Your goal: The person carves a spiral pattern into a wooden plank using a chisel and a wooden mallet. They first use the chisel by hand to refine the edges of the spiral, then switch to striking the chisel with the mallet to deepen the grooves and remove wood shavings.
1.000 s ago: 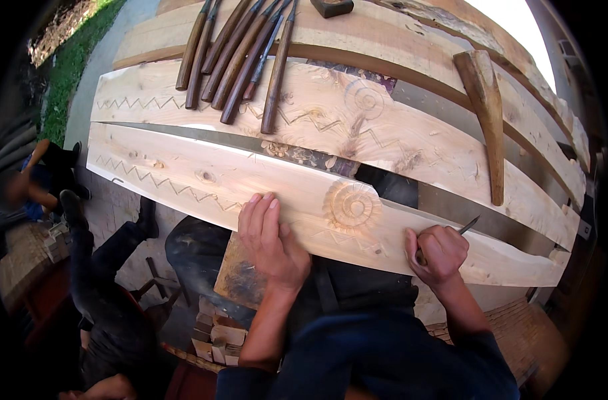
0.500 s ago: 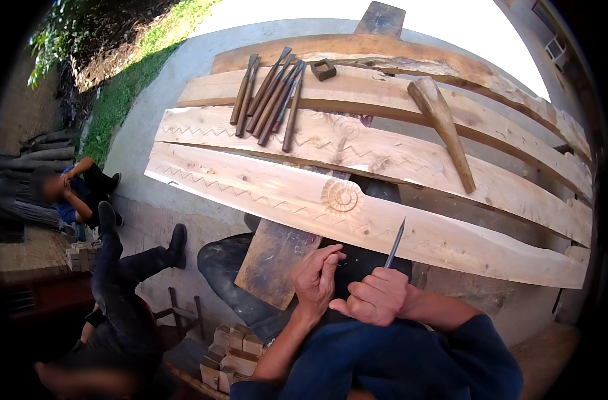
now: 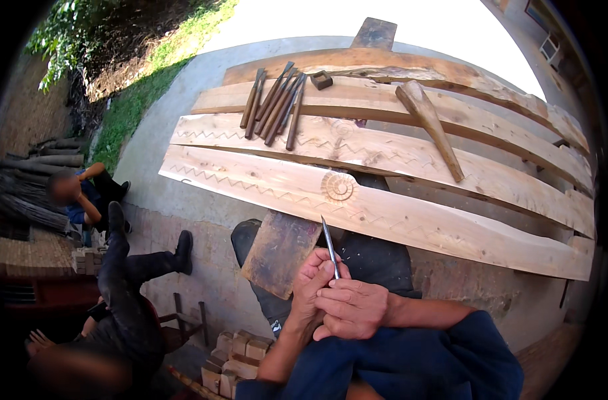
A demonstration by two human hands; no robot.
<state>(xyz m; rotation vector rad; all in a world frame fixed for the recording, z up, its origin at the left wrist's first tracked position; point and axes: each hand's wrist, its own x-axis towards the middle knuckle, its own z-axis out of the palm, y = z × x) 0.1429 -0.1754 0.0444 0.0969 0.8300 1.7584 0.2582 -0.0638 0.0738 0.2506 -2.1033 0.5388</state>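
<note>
My right hand [image 3: 354,308] is closed around the handle end of a slim, pointed metal carving chisel [image 3: 328,241]. The handle is hidden in the fist. Against it, my left hand [image 3: 311,283] has its thumb and fingers closed round the metal shaft. The chisel points up and away, its tip by the near edge of a long pale plank [image 3: 264,193]. That plank bears a zigzag line and a carved round spiral rosette [image 3: 338,187]. Farther off, several wooden-handled chisels [image 3: 274,107] lie side by side, and a wooden mallet [image 3: 432,127] rests across the planks.
A second marked plank [image 3: 384,148] and other boards lie beyond. A small square block [image 3: 322,80] sits by the chisels. A dark board [image 3: 282,253] juts out beneath the near plank. Wood blocks [image 3: 240,357] are stacked lower left. Two people sit at the left.
My right hand has moved left with the chisel, now meeting my left hand. The left fingers have closed on the shaft. The chisel's tilt has swung from right to left.
</note>
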